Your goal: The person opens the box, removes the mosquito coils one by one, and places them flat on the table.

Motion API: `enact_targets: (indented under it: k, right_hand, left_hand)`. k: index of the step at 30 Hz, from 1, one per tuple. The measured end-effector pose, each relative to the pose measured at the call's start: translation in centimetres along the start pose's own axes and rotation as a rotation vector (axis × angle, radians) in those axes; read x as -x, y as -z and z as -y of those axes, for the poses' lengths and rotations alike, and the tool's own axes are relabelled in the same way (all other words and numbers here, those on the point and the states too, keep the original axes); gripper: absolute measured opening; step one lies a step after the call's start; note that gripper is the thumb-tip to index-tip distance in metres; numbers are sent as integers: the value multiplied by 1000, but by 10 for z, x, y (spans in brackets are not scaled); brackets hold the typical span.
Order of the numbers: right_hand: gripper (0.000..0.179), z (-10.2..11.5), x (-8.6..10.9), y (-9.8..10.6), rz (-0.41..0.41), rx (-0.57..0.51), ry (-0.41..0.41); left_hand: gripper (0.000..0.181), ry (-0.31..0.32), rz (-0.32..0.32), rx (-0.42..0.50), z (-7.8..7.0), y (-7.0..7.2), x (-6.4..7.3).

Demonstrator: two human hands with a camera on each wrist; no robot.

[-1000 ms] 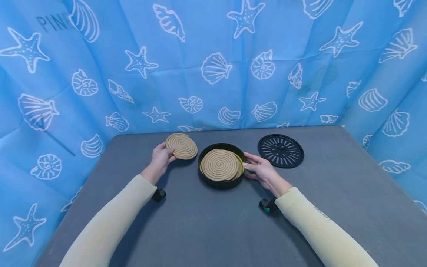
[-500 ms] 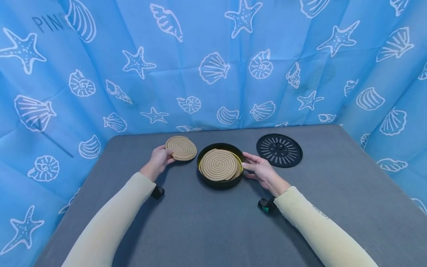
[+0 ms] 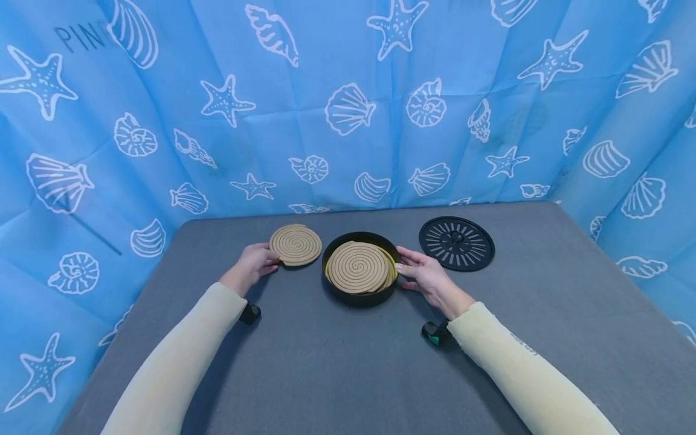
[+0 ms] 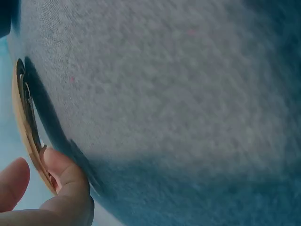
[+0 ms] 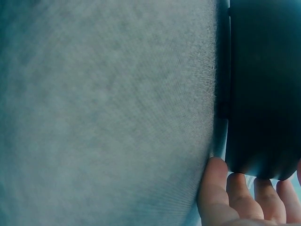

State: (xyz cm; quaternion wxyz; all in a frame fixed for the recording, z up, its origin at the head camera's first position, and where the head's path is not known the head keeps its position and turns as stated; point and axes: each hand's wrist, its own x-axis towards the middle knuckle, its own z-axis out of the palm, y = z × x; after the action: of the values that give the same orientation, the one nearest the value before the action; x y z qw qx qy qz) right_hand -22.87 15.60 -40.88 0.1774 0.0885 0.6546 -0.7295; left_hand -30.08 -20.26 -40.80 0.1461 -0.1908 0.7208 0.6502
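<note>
A tan mosquito coil point(image 3: 295, 244) lies low at the left, a dark gap or shadow along its underside. My left hand point(image 3: 257, 264) is at its near left edge, thumb drawn off the top face. In the left wrist view a fingertip point(image 4: 59, 162) touches the coil point(image 4: 23, 113) from beneath, while the thumb stands slightly apart. A round black tin point(image 3: 363, 300) with a yellowish inside holds more coils point(image 3: 357, 267), stacked. My right hand point(image 3: 429, 281) steadies this tin, its extended fingertips against the outer wall point(image 5: 263, 94) in the right wrist view.
A black slotted round lid point(image 3: 457, 243) with a centre knob lies to the right of the tin. The grey tabletop point(image 3: 337, 368) runs back to a blue seashell-print curtain point(image 3: 304, 133), which also closes in both sides.
The coil at left has been lowered and now looks flatter. My left thumb has slid off its top as the hand drew back left. The right hand stays at the tin.
</note>
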Motion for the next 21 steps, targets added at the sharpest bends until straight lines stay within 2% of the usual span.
enact_targets:
  k: [5,13,21]
  right_hand:
    - [55,1,0,0,2,2,-3]
    - [56,0,-1,1,11,0,2]
    - [55,1,1,0,9,-2,-1]
  left_hand:
    - [59,7,-8,-16,0,4,-1]
    - [50,16,-25,77,-1,8,4]
    - [56,5,51,153,1,12,10]
